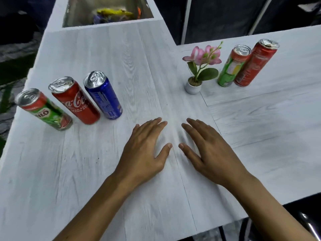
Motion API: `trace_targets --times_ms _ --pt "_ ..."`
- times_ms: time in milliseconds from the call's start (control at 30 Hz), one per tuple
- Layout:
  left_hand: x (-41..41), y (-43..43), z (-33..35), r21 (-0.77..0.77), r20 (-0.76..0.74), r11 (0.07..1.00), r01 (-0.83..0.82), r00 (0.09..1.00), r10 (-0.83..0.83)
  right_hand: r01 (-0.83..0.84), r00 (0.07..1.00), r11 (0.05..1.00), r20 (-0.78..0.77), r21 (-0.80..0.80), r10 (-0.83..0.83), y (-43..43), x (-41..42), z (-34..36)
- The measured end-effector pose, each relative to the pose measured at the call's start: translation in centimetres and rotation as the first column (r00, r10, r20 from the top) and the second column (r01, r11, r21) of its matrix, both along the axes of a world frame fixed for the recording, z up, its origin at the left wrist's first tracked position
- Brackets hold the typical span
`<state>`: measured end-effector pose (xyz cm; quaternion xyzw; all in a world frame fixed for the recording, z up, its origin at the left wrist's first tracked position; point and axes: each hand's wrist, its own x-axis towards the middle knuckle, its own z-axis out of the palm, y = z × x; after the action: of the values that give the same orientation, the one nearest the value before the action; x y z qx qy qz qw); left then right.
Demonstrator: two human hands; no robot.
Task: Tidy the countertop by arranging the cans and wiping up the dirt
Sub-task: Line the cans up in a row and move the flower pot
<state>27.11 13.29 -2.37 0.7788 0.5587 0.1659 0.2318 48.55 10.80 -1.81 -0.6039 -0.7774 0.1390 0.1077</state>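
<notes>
Rests left hand [144,150] and right hand [210,150] flat, fingers spread, empty, on worktop [86,171]; finds three upright cans [76,101] forward-left, nearer left hand, two upright cans [255,63] forward-right past flower pot [192,86].

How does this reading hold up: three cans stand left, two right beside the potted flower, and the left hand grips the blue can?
One thing is wrong: the left hand grips nothing. In the head view it lies flat on the countertop, apart from the blue can. The rest stands.

A kitchen-style setup: a white wood-grain countertop [83,171] with a steel sink [76,13] at upper left, dark curtain panels [217,16] at upper right.
</notes>
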Motion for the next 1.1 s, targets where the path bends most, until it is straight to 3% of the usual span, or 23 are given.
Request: trace_targets --times_ms 367,500,767,900,1100 --pt "10.0 1.4 -0.6 0.073 0.009 0.992 0.1 0.995 -0.101 0.185 0.982 0.981 0.015 0.055 -0.187 -1.0 9.4 -0.1" --pt "13.6 2.1 -0.8 0.069 0.024 0.993 0.098 0.995 -0.1 0.267 0.963 0.961 -0.067 0.075 -0.263 -0.9 12.1 -0.1" --pt "20.9 6.0 0.2 0.041 0.306 0.991 -0.128 0.946 0.109 0.467 0.837 0.883 -0.347 0.048 -0.423 2.8 16.3 0.0" --pt "23.7 8.3 1.4 0.094 0.406 0.973 -0.211 0.9 0.156 0.539 0.767 0.839 -0.458 0.08 -0.449 6.0 18.2 0.5" --pt "26.8 11.9 1.8 0.049 0.48 0.955 -0.292 0.845 0.234 0.604 0.677 0.793 -0.574 0.076 -0.46 11.2 20.4 0.7"
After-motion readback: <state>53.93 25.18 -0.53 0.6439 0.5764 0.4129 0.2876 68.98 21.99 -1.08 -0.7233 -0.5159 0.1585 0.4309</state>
